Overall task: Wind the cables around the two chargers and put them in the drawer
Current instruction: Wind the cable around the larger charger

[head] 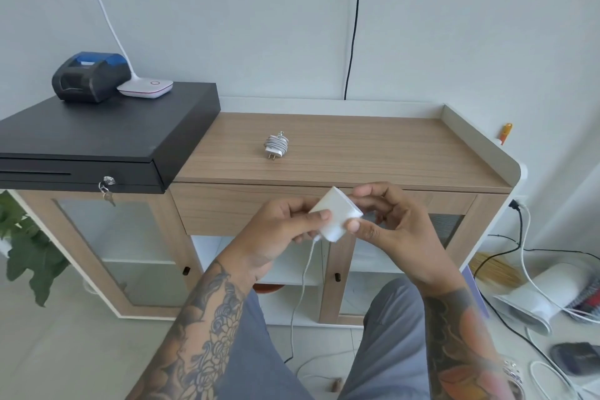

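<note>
Hands [328,221] pinch charger [336,217]; cable [300,282] apparently unwound, dangling.

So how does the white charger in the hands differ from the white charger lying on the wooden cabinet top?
The white charger in the hands is bare, its cable hanging loose toward the floor; the white charger on the wooden cabinet top has its cable wound round it. The first is held up by the left hand and right hand; the second lies untouched, prongs showing. Both are white, and neither is in the drawer.
</note>
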